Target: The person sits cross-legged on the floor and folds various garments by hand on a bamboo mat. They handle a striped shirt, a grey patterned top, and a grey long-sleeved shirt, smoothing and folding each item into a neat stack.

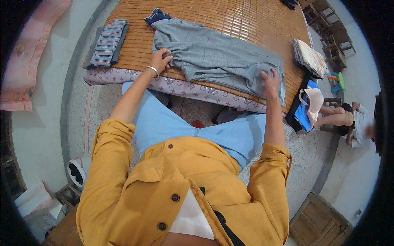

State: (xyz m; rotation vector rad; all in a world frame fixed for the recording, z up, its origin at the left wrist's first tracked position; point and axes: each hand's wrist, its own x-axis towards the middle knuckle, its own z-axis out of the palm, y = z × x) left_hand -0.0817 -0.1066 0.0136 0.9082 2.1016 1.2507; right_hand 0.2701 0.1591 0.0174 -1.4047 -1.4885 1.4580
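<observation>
A long-sleeved-looking grey shirt (213, 49) lies lengthwise across the bed, its dark collar end (158, 16) at the far left. Fabric is rumpled along the near side. My left hand (160, 62), with a bracelet at the wrist, has its fingers curled on the shirt's near left edge. Over the right end of the shirt, close to its hem, is my right hand (270, 84), thumb and fingers apart against the cloth. The cloth around those fingertips is slightly blurred.
Folded striped and dark clothes (108, 45) lie at the bed's left corner. On the right are a folded cream pile (310, 57) and a blue-and-black pile topped by a beige bra (314, 100). A woven mat (230, 16) covers the bed. Another person (353, 121) sits at the right.
</observation>
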